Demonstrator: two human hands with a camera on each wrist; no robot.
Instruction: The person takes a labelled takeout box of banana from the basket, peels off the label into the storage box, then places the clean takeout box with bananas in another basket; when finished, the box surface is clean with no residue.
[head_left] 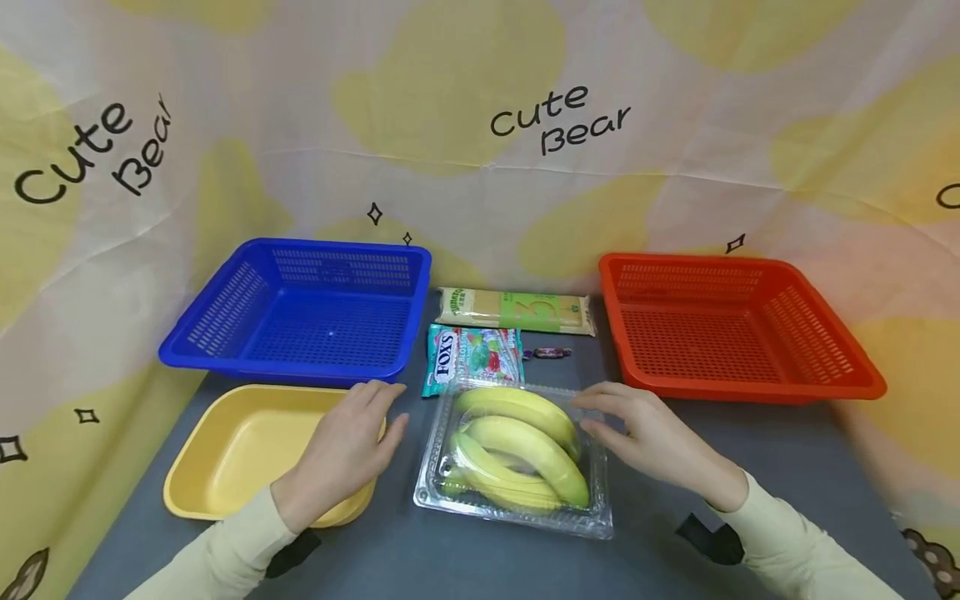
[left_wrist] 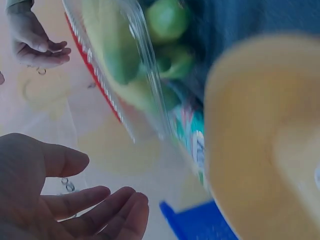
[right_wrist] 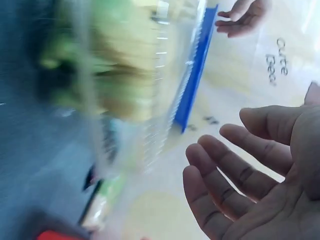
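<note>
A clear plastic clamshell box (head_left: 592,517) holding several yellow-green bananas (head_left: 525,450) lies between the two hands. My left hand (head_left: 341,446) hovers over the right side of the yellow basin (head_left: 225,454), its fingers relaxed and apart from the box. At the box's upper right corner is my right hand (head_left: 645,429); the right wrist view shows its fingers (right_wrist: 240,175) loosely bent, with a gap between them and the box. Neither hand holds anything. Behind the box lie a teal FOX'S candy bag (head_left: 476,357), a small wrapped candy (head_left: 550,353) and a long pack, apparently noodles (head_left: 517,311).
A blue slotted basket (head_left: 300,371) stands at the back left, behind the yellow basin. On the right is a red slotted basket (head_left: 757,389). A patterned cloth (head_left: 480,192) hangs behind the grey table (head_left: 465,567).
</note>
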